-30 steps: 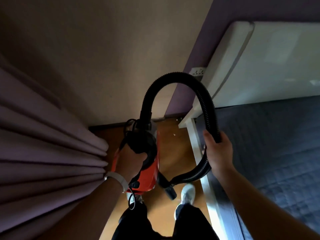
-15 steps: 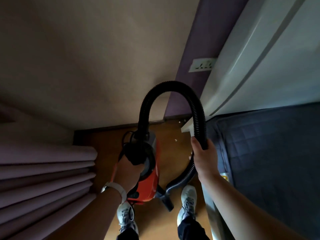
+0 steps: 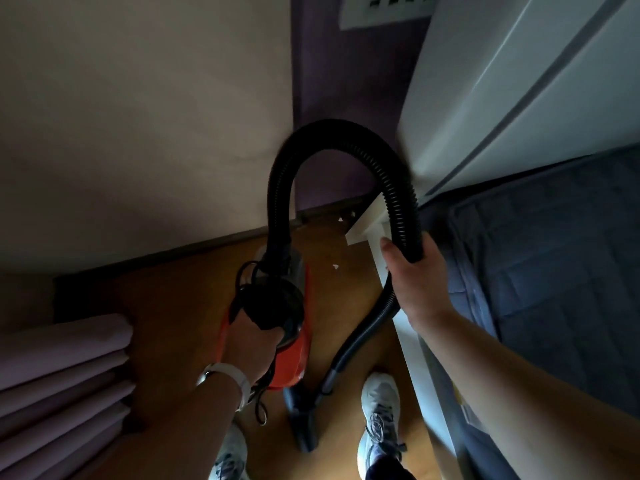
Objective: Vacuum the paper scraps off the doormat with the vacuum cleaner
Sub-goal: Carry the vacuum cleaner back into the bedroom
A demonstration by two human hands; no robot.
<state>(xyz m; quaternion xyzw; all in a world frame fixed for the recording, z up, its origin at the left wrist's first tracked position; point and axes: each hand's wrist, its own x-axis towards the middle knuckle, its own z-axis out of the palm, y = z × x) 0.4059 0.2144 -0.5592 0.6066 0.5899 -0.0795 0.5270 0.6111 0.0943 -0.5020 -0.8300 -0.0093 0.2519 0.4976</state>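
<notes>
6 o'clock, nearest: white sneakers (image 3: 379, 410) on the wooden floor (image 3: 166, 306), toes toward 12. Between them is the dark nozzle (image 3: 304, 431), mouth down; cannot tell if it touches the floor.

7 o'clock: left hand (image 3: 252, 344), white wristband (image 3: 230, 375) on the wrist, fingers curled round the black top handle of the red vacuum cleaner (image 3: 294, 358). It looks carried, not parked. Bundled cord (image 3: 258, 403) dangles under the wrist.

3 o'clock: right hand (image 3: 412, 282) wrapped round the black ribbed hose (image 3: 398, 202), thumb on the left side. The hose arches up toward 12 and drops into the cleaner's front end; its lower run goes down to the nozzle.

4 o'clock: bed (image 3: 554, 289), dark quilted cover, white frame beside the right arm. 8 o'clock: pale curtain (image 3: 62, 358) folds.

Farther, 1 o'clock of the cleaner: small white paper scraps (image 3: 335, 267) on bare floor near the bed-frame corner. Doormat not in view.

Far: beige wall (image 3: 138, 116) at 10–11, socket plate (image 3: 384, 8) at 12–1, white headboard (image 3: 519, 81) at 2.

Step, as I read it: hauling the machine into place, no suction work yet. Next move likely needs the doormat found, the cleaner set down and the cord plugged in. The right hand then shifts down toward the nozzle, mouth low over the scraps.
</notes>
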